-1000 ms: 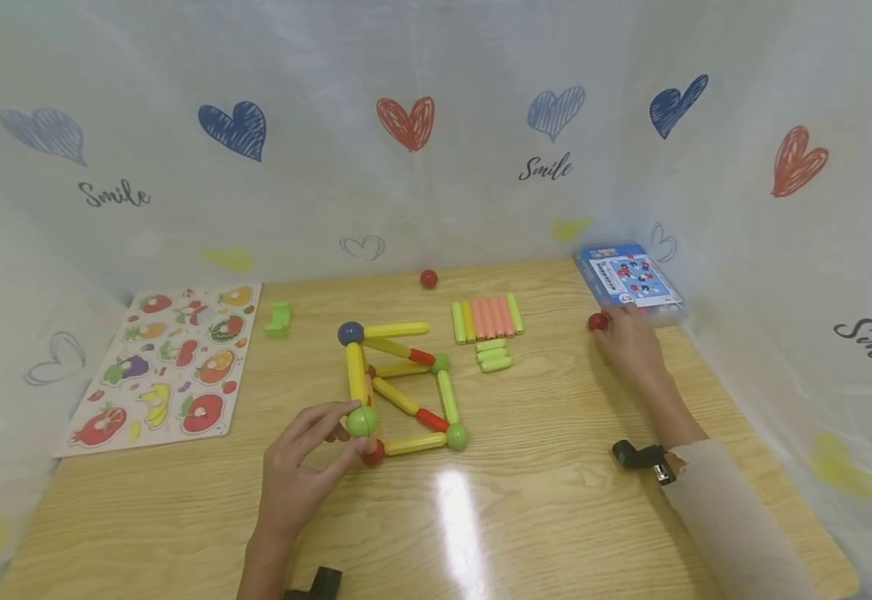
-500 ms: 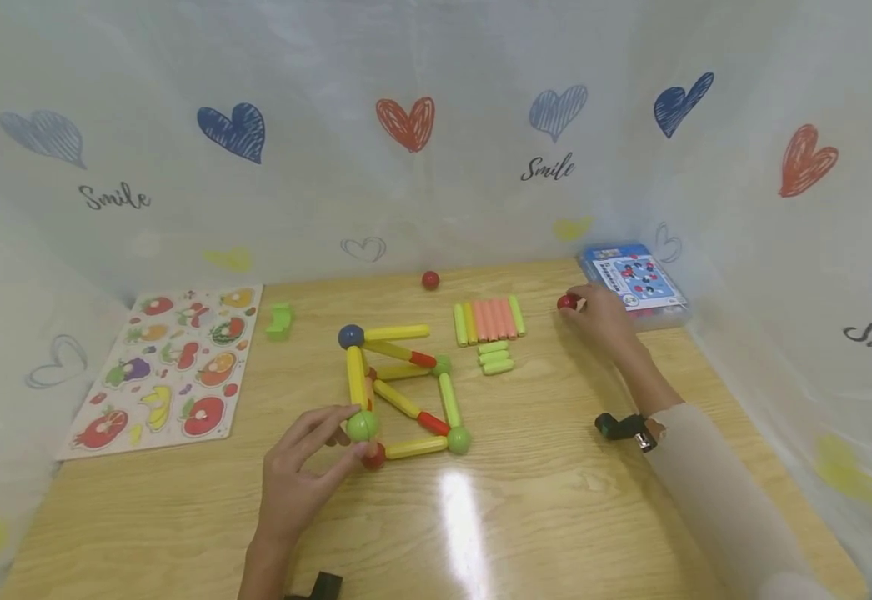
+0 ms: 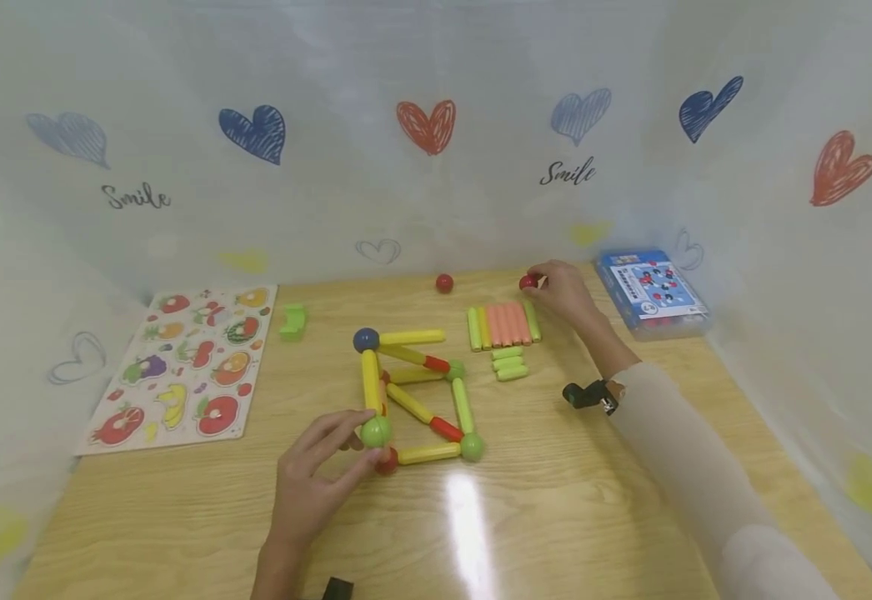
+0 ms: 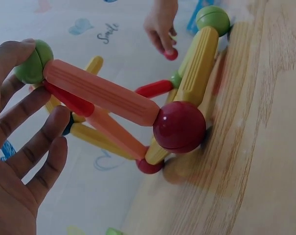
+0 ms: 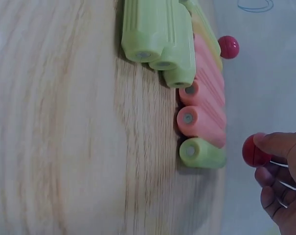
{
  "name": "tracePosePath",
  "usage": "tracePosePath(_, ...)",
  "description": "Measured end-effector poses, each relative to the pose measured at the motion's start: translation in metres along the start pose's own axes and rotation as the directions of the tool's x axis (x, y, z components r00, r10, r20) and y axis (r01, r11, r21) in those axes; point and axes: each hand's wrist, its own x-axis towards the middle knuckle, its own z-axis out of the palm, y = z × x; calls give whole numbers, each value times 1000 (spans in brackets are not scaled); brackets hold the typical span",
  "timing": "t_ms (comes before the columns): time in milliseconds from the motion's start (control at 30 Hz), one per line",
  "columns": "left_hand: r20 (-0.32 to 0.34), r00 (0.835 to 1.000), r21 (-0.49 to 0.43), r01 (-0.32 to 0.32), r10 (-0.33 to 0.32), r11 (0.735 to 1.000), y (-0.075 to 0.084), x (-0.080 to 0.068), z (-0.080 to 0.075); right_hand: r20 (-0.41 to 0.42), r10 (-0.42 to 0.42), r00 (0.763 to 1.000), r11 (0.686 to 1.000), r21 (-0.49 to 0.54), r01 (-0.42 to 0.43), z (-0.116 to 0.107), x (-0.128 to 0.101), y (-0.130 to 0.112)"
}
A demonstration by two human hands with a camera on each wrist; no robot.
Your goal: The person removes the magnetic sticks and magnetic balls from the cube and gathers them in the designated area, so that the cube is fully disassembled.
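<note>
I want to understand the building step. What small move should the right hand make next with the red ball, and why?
Probably carry the red ball left to the rod frame: the right hand pinches it above the spare rods, while the left hand holds the frame's green ball.

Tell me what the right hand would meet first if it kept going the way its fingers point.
The right hand, pinching a red ball, points left along the table's far edge. The loose red ball lies next in that line and would likely be met first, though depth is uncertain.

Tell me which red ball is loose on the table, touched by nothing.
The red ball near the back wall, left of the right hand; the others are held or joined to sticks.
</note>
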Motion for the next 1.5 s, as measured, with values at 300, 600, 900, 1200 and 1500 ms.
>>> tracePosePath(300, 1, 1000, -7, -17, 17, 1000, 0, 0, 1, 79, -7, 997, 999, 49, 3, 26, 25, -25)
tracePosePath(600, -8, 1000, 3, -19, 19, 1000, 0, 0, 1, 129, -61, 990, 996, 79, 52, 48, 45, -45)
tracePosePath(900, -6, 1000, -6, -21, 21, 1000, -2, 0, 1, 98, -94, 991, 993, 78, 87, 58, 59, -51)
tracePosePath(1200, -13, 999, -26, -43, 42, 999, -1, 2, 0, 119, -96, 988, 991, 108, 83, 57, 62, -54)
tracePosePath(1500, -12, 1000, -24, -28, 27, 999, -1, 2, 0, 137, -69, 988, 991, 120, 52, 54, 56, -50)
